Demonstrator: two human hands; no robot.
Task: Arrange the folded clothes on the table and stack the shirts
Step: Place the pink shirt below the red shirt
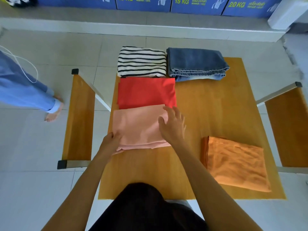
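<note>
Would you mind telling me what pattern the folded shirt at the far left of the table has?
The striped shirt is white with dark horizontal stripes, seen in the head view.

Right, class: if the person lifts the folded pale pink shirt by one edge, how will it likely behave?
The folded pale pink shirt is soft cloth, so it will probably droop rather than stay flat. Loose layers show at its near edge by the left hand, so it may unfold. The right hand lying on top suggests it will likely slide if pushed.

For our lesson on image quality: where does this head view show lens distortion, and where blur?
Head view: wide-angle bending curves the table edges and floor lines outward; the passer-by's leg at left is motion-blurred; the pink shirt stays fairly sharp; lighting is soft and even.
</note>
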